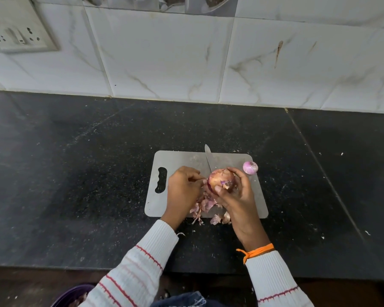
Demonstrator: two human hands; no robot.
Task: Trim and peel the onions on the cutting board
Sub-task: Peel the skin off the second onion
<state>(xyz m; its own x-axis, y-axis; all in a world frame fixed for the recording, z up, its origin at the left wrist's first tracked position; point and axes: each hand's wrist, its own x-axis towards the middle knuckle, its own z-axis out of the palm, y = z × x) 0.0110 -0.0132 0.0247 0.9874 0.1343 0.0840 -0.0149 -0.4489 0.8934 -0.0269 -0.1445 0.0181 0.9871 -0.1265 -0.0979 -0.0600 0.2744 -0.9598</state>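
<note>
Right hand: the right hand (235, 193) cradles the onion (221, 179) just above the cutting board (177, 160), fingers wrapped over its far side and thumb pressed on the near face. That grip looks meant to steady the bulb and let it turn while the skin comes away.

Left hand: the left hand (183, 189) sits tight against the onion's left side, fingertips pinched on what appears to be an edge of skin. Whether a strip is actually caught, the view does not show for sure.

Onion's look: mostly tan and papery, a purple layer showing along the left edge and a ragged patch on the near face. Judged half-peeled.

Peels: loose peels (205, 207) lie under the hands at the board's near edge, some spilling onto the dark desk (75, 173).

Knife: the knife (207, 157) lies parked on the board, its tip poking past the far edge, handle hidden behind the onion.

Second onion: a small peeled onion (250, 167) rests at the board's right edge, seemingly finished.
</note>
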